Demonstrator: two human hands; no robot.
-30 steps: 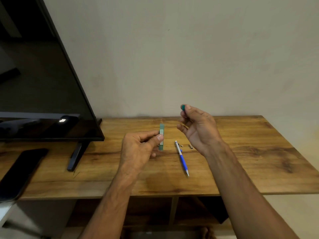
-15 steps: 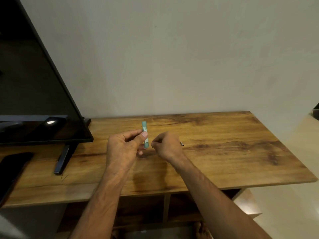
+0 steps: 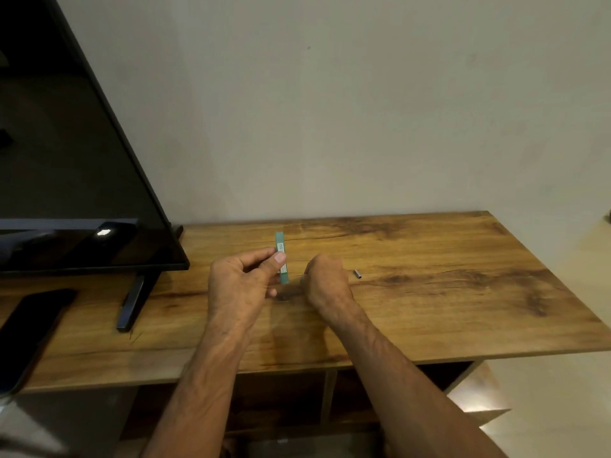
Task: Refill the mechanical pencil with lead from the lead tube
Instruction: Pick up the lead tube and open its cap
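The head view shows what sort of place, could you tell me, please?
Probably a home living room: a TV stands on a low wooden cabinet with open shelves below, set against a plain wall.

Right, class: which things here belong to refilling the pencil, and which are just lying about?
Job: lead tube, held by left hand; right hand, curled; metal piece beside it, probably.
Lying about: TV; phone.

Lead tube in left hand
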